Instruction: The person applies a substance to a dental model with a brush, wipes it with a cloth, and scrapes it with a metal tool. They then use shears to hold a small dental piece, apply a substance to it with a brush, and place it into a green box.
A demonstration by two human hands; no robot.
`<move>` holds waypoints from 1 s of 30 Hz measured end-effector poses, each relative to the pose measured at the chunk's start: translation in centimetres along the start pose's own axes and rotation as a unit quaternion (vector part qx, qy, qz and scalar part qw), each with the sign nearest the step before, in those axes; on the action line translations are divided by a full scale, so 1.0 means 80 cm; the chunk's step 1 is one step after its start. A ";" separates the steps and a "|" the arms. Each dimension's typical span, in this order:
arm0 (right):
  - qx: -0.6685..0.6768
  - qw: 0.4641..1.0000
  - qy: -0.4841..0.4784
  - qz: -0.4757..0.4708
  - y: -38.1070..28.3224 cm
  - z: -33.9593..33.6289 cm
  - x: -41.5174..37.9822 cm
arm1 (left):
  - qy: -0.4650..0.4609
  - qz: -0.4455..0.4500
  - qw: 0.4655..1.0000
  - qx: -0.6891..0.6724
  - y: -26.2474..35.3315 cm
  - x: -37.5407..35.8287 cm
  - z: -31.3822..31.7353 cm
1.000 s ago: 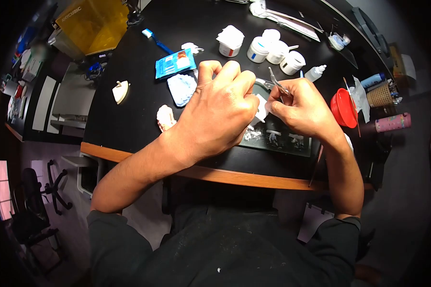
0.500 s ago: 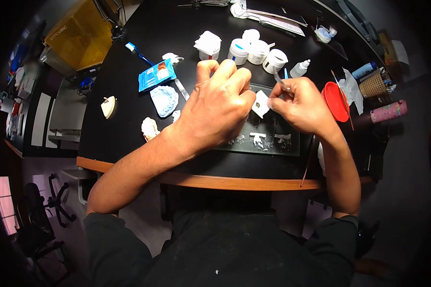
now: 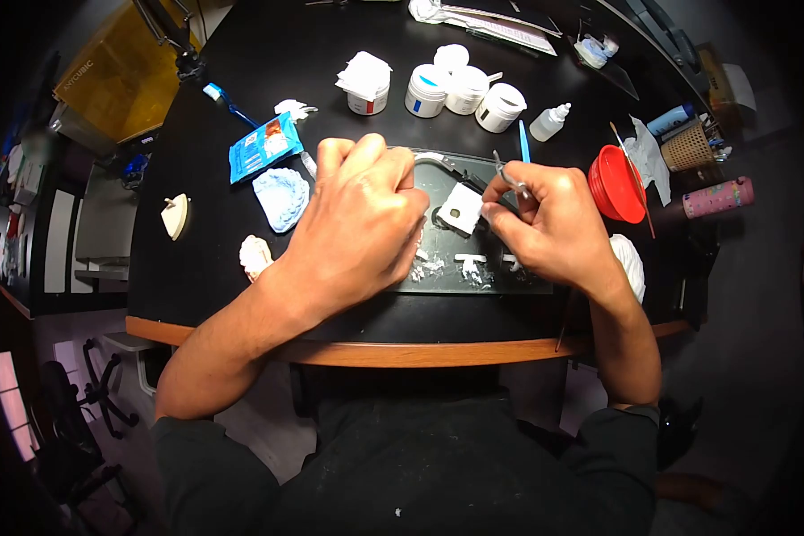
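head view: the left hand (image 3: 357, 214) is curled into a loose fist over the dark glass slab (image 3: 518, 277) on the black table (image 3: 241, 89); whether its hidden fingertips pinch anything cannot be told. the right hand (image 3: 549, 223) pinches a thin metal tool (image 3: 506, 172) between thumb and fingers, beside a small white piece (image 3: 460, 209) lying on the slab between the two hands. white jars (image 3: 460, 89), a dropper bottle (image 3: 549, 121), a red bowl (image 3: 618, 186) and a blue cast (image 3: 281, 196) stand around.

desk (image 3: 241, 107): black top, wood edge | office chair (image 3: 98, 393): lower left | floor: grey
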State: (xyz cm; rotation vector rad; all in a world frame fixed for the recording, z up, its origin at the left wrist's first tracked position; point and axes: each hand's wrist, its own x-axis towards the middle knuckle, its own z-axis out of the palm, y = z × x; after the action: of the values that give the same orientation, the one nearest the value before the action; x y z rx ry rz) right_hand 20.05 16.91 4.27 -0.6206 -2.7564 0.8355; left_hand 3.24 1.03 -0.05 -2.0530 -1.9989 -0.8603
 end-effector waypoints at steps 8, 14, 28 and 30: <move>0.004 1.000 0.024 -0.019 -0.013 0.017 0.004 | -0.017 0.004 0.999 -0.040 0.003 -0.003 0.005; 0.150 0.986 0.069 0.008 0.006 0.021 0.007 | -0.042 -0.002 0.999 -0.028 0.004 -0.003 0.006; 0.064 0.992 0.067 -0.083 -0.001 0.023 0.010 | -0.063 -0.010 0.998 -0.008 0.006 -0.003 0.002; 0.061 0.993 0.059 -0.087 0.019 0.032 0.009 | -0.065 -0.010 0.998 -0.007 0.006 -0.003 0.003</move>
State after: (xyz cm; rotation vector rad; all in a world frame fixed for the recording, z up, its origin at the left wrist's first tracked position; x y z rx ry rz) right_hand 19.17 17.13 1.35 -0.3879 -2.5862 0.8892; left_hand 3.77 0.89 -0.25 -2.1520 -2.0870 -0.7661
